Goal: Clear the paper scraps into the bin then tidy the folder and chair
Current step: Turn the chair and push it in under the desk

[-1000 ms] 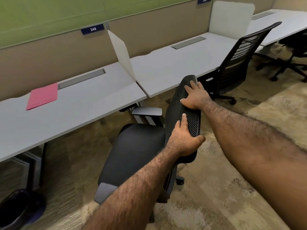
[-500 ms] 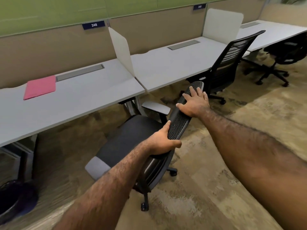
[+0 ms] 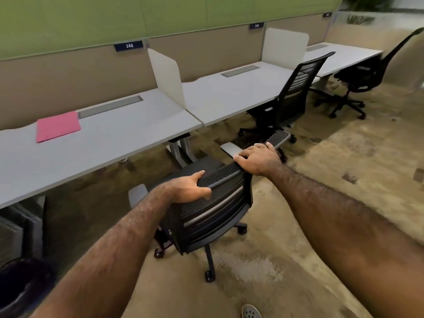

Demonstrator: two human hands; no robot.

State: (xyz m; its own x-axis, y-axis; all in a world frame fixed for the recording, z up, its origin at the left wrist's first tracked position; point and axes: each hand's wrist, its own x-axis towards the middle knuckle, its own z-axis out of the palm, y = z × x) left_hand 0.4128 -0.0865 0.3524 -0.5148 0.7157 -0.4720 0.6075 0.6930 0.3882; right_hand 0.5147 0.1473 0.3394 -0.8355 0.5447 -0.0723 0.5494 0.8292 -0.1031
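Both the left hand (image 3: 191, 188) and right hand (image 3: 258, 159) grip the chair (image 3: 213, 207) by its backrest top; best push evenly so it rolls straight under the desk (image 3: 103, 143).

A dark blue plate (image 3: 128, 45) on the tan partition behind the near worktop read "248" in white digits. A second like plate (image 3: 256, 25) stood further along the same partition, its white number beginning "24", the last digit too blurred to read. A third plate (image 3: 327, 14) further on was illegible.
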